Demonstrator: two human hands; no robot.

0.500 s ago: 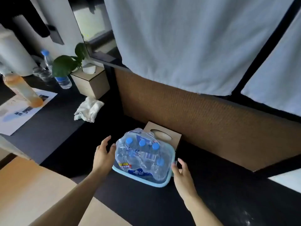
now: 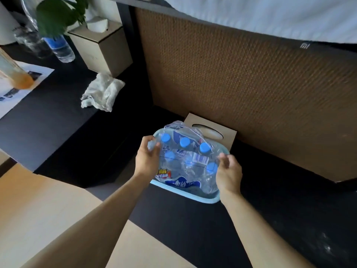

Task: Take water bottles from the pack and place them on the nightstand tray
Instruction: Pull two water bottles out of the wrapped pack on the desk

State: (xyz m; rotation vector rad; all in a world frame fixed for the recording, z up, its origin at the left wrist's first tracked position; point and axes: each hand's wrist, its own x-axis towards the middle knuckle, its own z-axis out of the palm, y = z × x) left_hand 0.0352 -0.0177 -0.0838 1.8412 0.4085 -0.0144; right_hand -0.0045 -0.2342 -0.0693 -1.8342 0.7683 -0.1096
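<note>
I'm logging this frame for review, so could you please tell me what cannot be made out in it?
- Head view: how many bottles the pack holds; crinkled wrap and both hands cover part of it.
- Whether the left hand grips wrap or a bottle; its fingers curl over the plastic.
- The right hand is motion-blurred, so contact is unclear.
- The light-blue tray is mostly hidden under the pack.
- The orange bottle is cut off at the left edge.
</note>
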